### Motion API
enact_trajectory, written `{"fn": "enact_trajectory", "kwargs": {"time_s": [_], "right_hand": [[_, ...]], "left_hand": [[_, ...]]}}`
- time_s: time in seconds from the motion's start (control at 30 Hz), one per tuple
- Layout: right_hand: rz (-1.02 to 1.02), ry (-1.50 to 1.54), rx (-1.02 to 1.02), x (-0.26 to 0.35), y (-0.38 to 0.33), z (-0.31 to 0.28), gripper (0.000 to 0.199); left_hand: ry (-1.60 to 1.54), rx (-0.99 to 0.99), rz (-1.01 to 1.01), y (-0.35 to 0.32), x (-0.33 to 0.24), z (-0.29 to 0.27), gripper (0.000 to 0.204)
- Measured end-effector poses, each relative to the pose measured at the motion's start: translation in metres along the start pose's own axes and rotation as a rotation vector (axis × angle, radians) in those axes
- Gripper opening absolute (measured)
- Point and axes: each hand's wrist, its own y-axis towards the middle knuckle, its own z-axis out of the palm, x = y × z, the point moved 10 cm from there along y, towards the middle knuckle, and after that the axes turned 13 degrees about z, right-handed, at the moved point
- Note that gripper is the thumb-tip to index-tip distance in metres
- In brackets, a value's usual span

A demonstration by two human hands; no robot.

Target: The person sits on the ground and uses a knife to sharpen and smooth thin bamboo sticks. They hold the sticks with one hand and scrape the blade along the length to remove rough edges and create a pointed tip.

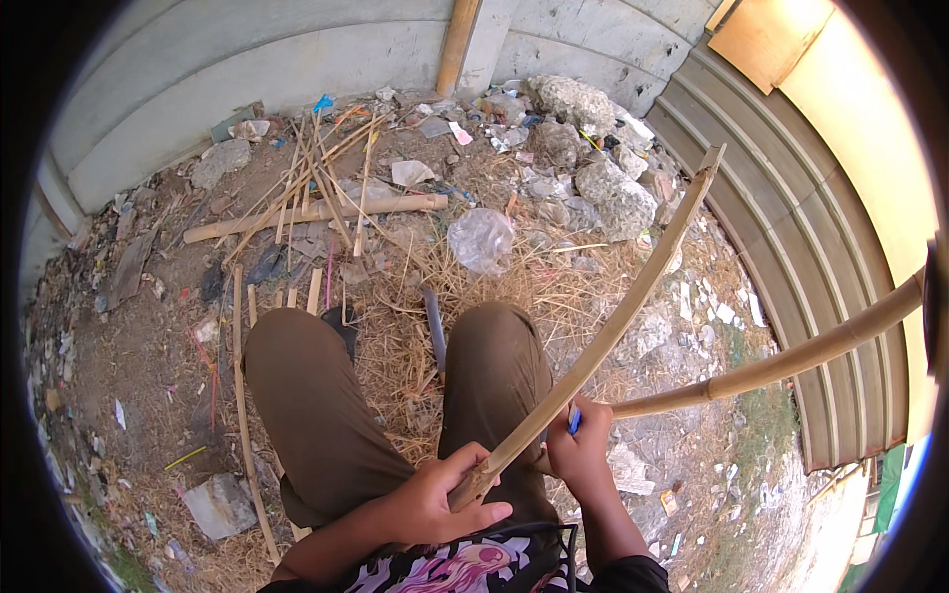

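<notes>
My left hand [445,499] is closed round the lower end of a split bamboo length [623,311], which slants up and away to the right. Beside it, my right hand [581,440] is curled shut. A small blue object [574,419] shows between its fingers; its kind is not clear. A round bamboo pole [771,371] comes in from the right and meets my right hand; whether the fingers grip the pole too is hidden. Between my knees, a long grey blade [433,326] lies on straw-like shavings, its lower part hidden by my leg.
Ahead, thin bamboo strips [314,183] lie across a thick bamboo pole [321,213]. A crumpled clear plastic bag [481,240] rests near my knees. Concrete rubble [613,193] is piled by the wall [267,84]. Corrugated sheeting [791,227] stands at the right; litter covers the ground.
</notes>
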Motion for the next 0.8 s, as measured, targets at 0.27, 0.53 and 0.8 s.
{"fn": "enact_trajectory", "kwargs": {"time_s": [0.27,0.53,0.8], "right_hand": [[-0.175,-0.389,0.137,0.008,-0.037,0.038,0.021],[0.075,-0.438,0.005,-0.028,0.021,0.021,0.022],[0.144,-0.122,-0.002,-0.055,0.049,-0.003,0.029]], "left_hand": [[0.362,-0.115,0.054,0.004,0.007,-0.012,0.031],[0.375,-0.137,-0.039,0.002,0.028,-0.012,0.026],[0.383,-0.146,-0.061,0.001,0.020,-0.004,0.029]]}}
